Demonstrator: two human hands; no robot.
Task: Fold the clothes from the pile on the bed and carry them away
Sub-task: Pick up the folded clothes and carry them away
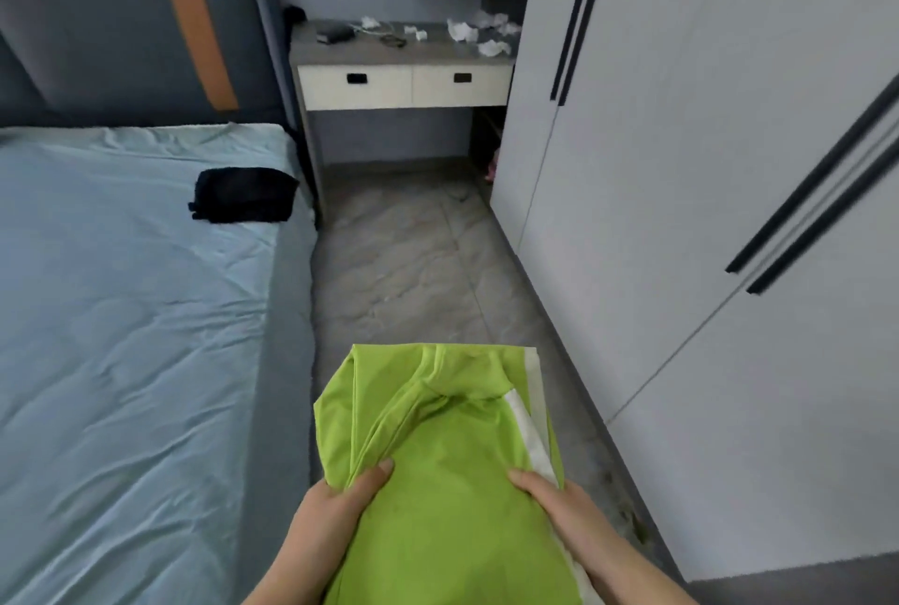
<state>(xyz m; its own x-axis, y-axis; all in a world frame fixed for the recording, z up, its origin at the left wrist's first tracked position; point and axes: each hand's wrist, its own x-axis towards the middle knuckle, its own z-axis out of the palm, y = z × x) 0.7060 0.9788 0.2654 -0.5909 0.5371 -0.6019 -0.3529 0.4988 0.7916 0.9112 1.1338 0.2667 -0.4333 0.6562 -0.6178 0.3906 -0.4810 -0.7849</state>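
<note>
Green garment, folded, gripped at its near edge: left hand and right hand both clasp it, thumbs on top. Held over floor, beside bed. Black cloth near bed's far right corner.

Single head view, wide-angle, looking forward and down the aisle: bed on the left, wardrobe on the right, desk far ahead, left hand, right hand and shirt close at the bottom.
</note>
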